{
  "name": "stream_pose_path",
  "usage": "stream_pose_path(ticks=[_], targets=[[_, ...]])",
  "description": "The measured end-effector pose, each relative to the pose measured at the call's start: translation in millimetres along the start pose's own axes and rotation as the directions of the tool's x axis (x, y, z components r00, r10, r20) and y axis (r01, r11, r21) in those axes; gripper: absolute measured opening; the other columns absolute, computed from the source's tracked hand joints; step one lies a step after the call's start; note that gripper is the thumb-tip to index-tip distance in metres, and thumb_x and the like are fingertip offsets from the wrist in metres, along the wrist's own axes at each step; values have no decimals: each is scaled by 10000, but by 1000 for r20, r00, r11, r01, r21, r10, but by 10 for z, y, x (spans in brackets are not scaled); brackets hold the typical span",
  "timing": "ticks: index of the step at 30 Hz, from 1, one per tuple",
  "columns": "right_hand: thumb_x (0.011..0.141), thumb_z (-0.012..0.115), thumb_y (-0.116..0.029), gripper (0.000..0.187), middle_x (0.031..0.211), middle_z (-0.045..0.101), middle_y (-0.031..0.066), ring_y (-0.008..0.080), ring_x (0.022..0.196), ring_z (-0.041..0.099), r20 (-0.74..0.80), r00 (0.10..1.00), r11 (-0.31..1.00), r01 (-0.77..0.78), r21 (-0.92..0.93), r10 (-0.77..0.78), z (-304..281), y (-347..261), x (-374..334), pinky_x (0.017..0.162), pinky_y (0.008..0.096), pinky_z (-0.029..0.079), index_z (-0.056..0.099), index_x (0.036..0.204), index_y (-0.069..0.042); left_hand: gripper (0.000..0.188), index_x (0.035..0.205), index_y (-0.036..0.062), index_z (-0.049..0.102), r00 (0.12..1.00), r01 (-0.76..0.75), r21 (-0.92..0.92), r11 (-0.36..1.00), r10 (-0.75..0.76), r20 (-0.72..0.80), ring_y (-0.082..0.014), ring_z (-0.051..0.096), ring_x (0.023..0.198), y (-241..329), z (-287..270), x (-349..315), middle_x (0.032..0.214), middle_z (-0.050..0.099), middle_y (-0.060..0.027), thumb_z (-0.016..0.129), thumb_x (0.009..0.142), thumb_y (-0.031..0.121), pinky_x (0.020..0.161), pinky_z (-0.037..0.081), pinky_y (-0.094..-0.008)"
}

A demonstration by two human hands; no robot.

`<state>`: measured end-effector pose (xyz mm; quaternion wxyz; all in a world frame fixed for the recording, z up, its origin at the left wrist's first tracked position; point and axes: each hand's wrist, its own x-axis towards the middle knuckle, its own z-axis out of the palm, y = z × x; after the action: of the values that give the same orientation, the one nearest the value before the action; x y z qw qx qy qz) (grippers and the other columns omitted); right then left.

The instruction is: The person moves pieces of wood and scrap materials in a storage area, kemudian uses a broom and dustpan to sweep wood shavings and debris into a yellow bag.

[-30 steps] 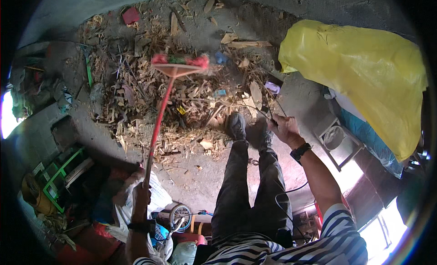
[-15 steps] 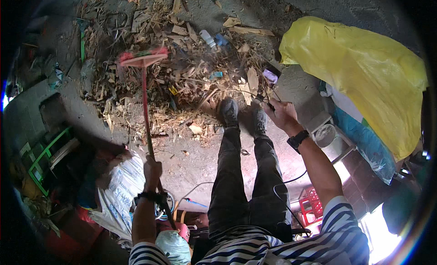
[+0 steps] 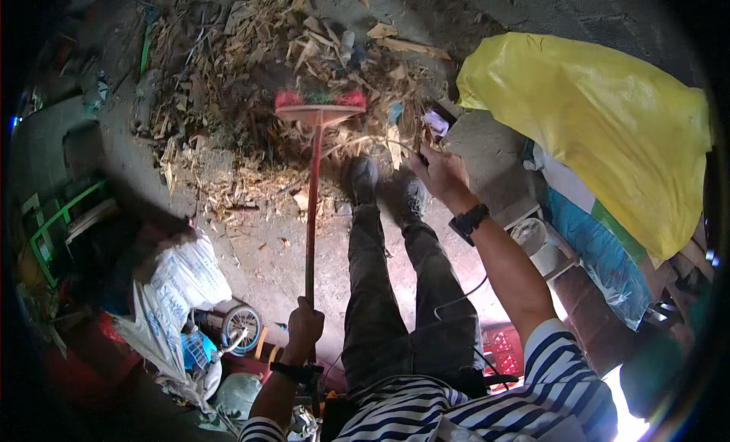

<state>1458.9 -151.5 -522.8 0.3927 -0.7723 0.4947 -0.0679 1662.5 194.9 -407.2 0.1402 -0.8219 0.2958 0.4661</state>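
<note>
My left hand (image 3: pixel 306 325) is closed around the handle of a long red broom (image 3: pixel 313 187). Its wide head has red bristles and hovers over or rests on the debris; I cannot tell which. In my right hand (image 3: pixel 443 173), the fingers pinch the end of a thin, pale, bent stick (image 3: pixel 361 140), which reaches left toward the broom handle. Under both lies a wide heap of wood scraps and shavings (image 3: pixel 228 168), with bits of plastic in it. A crumpled lilac piece of litter (image 3: pixel 436 123) lies just beyond my right hand.
A large yellow sheet (image 3: pixel 578 130) covers things on the right, beside a light-coloured bucket (image 3: pixel 528 233). White sacks (image 3: pixel 186 275), a small spoked wheel (image 3: pixel 242 328) and a green frame (image 3: pixel 46 240) stand at left. A red plastic crate (image 3: pixel 503 349) is behind my legs.
The broom has swung to the right, its head now nearer the heap's middle, and my left hand has moved right and lower. My right hand has shifted slightly left, still holding the stick.
</note>
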Motion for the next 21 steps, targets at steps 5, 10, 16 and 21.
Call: stream_pose_path(ticks=[5,10,16,21], targets=[[868,517,-337,298,665,563,206,389,654,572,11,998,997,54,46,-55,-23,-51,-10,557,460,438,541,787,-51,286,938,-28,372,1000,-31,-53,998,30,-5,-451,578,631,198,273,-283,635,566,-279,535,757,121,558,459,-526],[870,528,-348,311,613,558,196,373,594,578,-41,996,992,80,-101,-84,-89,202,-21,539,455,443,560,804,-45,241,935,9,469,990,5,-282,959,-45,-135,-425,586,652,162,287,-337,656,582,-240,566,763,146,570,458,-505],[886,506,-364,351,634,558,216,385,624,576,14,995,992,100,-77,-99,-112,171,17,549,460,437,550,816,-23,193,896,47,520,902,74,-361,930,-217,-373,-367,595,657,-491,436,-318,677,587,-176,579,775,184,571,451,-444],[891,505,-353,361,623,552,220,392,613,569,-24,991,982,132,137,-130,-13,35,14,525,451,426,541,792,-8,209,865,22,511,791,283,-332,900,-415,-449,-352,606,647,-927,299,479,715,603,-192,585,759,187,584,479,-438]])
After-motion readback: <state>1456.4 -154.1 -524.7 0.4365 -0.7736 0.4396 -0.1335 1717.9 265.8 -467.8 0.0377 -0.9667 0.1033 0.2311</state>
